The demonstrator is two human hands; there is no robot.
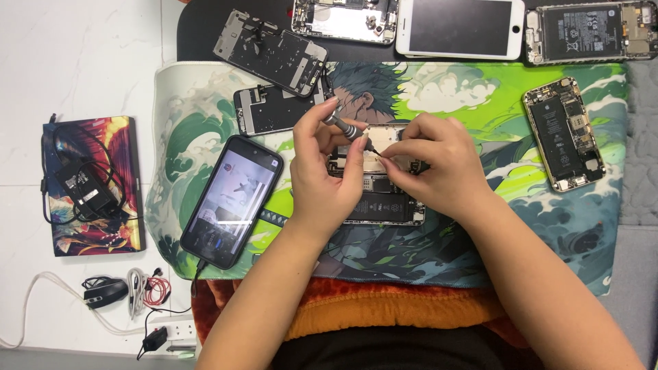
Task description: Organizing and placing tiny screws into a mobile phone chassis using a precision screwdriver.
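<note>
At the centre of the frame both hands meet over an opened phone point(384, 199) lying on the printed mat point(480, 260). The left hand point(325, 181) pinches a small screwdriver point(348, 129) between thumb and fingers, closed tight on its grey handle, with the tip angled down to the right toward the phone's upper part. The right hand point(435, 168) has its fingertips pressed together at a pale metal plate point(384, 136) on the phone's top edge, just beside the screwdriver tip; whether it actually grips the plate or only steadies it, I cannot tell. The phone's dark battery shows below the hands.

Left of centre, a lit phone point(232, 200) in a dark case lies tilted on the mat, a cable running from its lower end. Above it sits a dark screen panel point(271, 109), and further up another stripped panel point(269, 51) lies on the black surface. Along the top edge are an open chassis point(345, 18), a white phone point(460, 27) face up and a phone back with battery point(591, 31). At the right of the mat lies a gold open phone point(563, 133). Far left, a charger point(83, 188) with coiled cord rests on a colourful box point(92, 185); below it, a mouse point(106, 293) and a power strip point(171, 332).
</note>
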